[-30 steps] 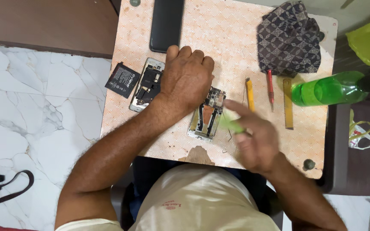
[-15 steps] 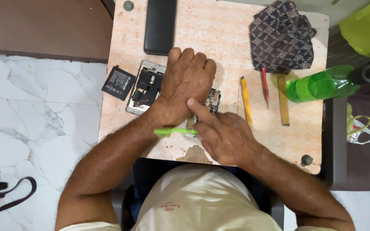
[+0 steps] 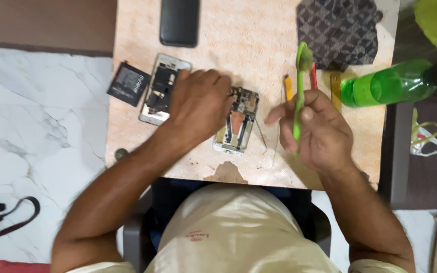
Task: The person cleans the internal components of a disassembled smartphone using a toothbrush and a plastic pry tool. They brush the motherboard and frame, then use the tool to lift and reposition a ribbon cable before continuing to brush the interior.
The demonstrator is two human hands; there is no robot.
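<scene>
The left hand (image 3: 201,103) lies flat, palm down, near the centre of the frame, its fingers spread and pressing on the edge of the opened phone frame (image 3: 237,121), whose small parts are exposed. The right hand (image 3: 319,129), at centre right, is closed around a green brush (image 3: 299,91) and holds it up above the table (image 3: 259,45), bristle end pointing to the top of the frame. I think the main risk is the bare board: if the brush comes down hard or at a bad angle, it can bend a thin cable or push a loose part off. The battery (image 3: 129,84) sits half over the left table edge, beside the second phone body (image 3: 162,88); a push from the forearm can drop it to the floor. The green bottle (image 3: 388,86) lies on its side at the right edge and may roll.
</scene>
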